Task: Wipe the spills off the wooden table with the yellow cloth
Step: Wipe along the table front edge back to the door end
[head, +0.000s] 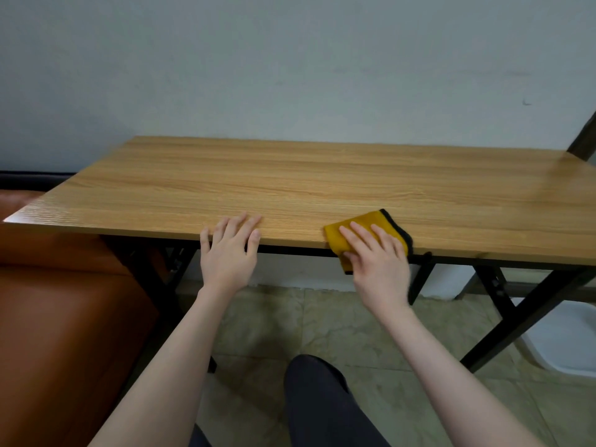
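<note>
The folded yellow cloth with a dark grey edge (364, 229) is pressed flat under the right hand (377, 262), right at the near edge of the long light-brown wooden table (290, 182). The fingers (361, 233) are laid out straight and slightly spread on top of it, nothing pinched; the thumb is tucked down by the cloth's lower corner, which is draped over the table edge. More cloth is seen just past the fingertips and to their right. The left hand (227, 253) is rested on the same near edge, well apart from the cloth, fingers straight and loosely spread, tips on the wood. No spill can be made out around either hand. An orange-brown leather seat (58, 301) is parked beyond the left hand's outer side.
</note>
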